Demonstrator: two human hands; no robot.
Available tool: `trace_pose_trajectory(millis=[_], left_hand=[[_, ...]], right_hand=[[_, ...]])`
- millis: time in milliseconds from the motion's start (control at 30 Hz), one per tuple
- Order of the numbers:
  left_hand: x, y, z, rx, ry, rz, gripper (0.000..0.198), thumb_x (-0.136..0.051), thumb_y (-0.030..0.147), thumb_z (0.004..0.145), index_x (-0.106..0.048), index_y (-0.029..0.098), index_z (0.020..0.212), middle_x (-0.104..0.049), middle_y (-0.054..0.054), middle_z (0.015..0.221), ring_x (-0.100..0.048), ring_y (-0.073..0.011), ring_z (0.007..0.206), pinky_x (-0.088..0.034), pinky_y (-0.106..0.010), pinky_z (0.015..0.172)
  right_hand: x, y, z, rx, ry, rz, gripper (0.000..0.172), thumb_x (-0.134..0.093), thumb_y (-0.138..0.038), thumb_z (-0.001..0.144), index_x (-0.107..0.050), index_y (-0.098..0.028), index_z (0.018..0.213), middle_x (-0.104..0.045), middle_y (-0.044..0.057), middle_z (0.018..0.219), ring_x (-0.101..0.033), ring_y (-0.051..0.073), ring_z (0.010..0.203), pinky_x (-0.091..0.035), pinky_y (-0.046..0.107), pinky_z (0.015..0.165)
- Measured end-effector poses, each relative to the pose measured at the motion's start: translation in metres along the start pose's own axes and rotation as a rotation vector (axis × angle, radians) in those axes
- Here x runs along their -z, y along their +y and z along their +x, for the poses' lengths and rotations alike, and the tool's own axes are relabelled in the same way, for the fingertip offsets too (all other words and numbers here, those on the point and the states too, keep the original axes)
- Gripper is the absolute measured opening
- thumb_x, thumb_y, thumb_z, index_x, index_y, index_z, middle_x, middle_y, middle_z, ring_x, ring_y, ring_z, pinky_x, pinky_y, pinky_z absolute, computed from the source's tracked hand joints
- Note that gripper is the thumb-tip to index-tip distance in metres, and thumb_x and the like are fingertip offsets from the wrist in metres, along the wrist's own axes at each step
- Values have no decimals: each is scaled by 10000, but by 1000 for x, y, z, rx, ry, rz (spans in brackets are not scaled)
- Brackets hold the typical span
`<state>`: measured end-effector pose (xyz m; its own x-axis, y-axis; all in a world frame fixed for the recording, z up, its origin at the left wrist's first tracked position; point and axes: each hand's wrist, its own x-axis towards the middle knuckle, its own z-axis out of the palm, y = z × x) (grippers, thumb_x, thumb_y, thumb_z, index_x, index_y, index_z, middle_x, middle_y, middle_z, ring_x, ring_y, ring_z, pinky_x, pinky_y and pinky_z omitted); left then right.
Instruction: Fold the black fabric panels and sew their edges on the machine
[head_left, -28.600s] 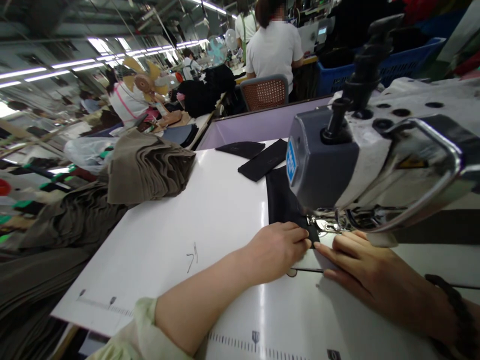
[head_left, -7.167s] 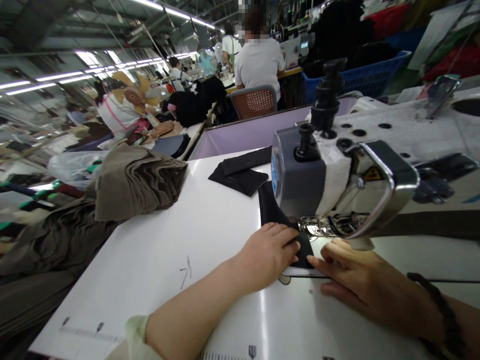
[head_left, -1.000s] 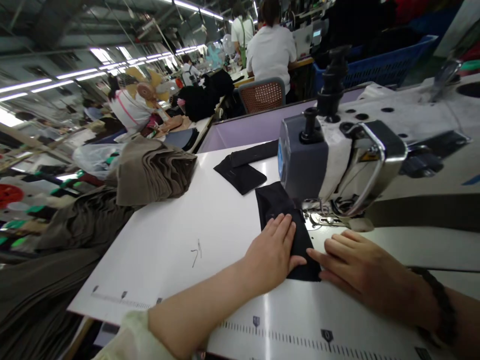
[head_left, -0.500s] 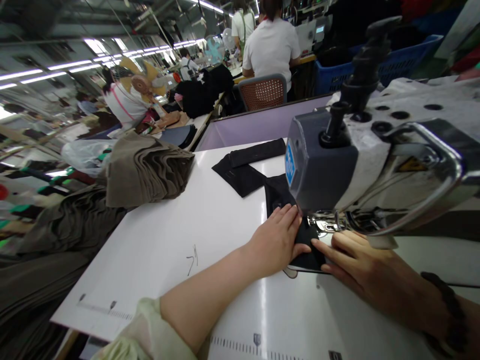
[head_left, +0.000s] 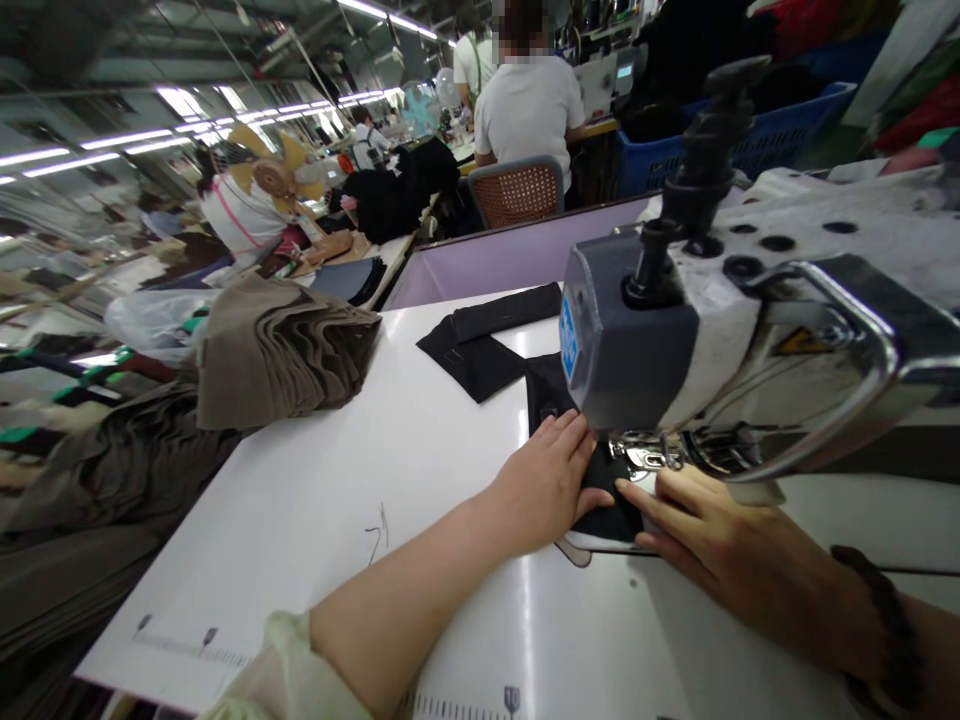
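A black fabric piece (head_left: 611,512) lies on the white table (head_left: 420,470) under the presser foot (head_left: 651,458) of a grey and white sewing machine (head_left: 697,330). My left hand (head_left: 546,482) lies flat on the fabric's left side, fingers stretched out. My right hand (head_left: 712,535) presses on the fabric's right edge with extended fingers, just below the foot. More of the black fabric (head_left: 541,385) trails behind the machine head.
Two black fabric pieces (head_left: 480,345) lie further back on the table. A stack of brown fabric (head_left: 277,350) sits at the left edge. A lilac partition (head_left: 510,262) closes the far side. A person in a white shirt (head_left: 529,110) sits beyond it, near blue crates (head_left: 757,135).
Over the last second the black piece has slid forward under the presser foot, with both hands following it. The view has tilted closer to the machine head.
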<state>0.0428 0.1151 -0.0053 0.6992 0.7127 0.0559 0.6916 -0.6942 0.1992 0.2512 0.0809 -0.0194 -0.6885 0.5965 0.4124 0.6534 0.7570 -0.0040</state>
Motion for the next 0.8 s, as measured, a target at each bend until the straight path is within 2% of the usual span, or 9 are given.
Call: trace_pose_trajectory(millis=[500, 800], left_hand=[[0, -1, 0, -11, 12, 6, 455, -506, 459, 884, -544, 54, 1089, -514, -195, 1224, -376, -326, 1266, -400, -437, 995], [2, -2, 3, -6, -10, 21, 438, -494, 450, 894, -538, 64, 1098, -540, -185, 1179, -448, -312, 1196, -416, -435, 959]], right_hand=[[2, -3, 4, 3, 36, -34, 336, -329, -241, 936, -621, -130, 1059, -638, 102, 875, -604, 188, 793, -462, 300, 658], [1, 0, 5, -33, 44, -4, 356, -313, -284, 950, -625, -133, 1031, -639, 100, 889, -596, 175, 783, -444, 297, 676]])
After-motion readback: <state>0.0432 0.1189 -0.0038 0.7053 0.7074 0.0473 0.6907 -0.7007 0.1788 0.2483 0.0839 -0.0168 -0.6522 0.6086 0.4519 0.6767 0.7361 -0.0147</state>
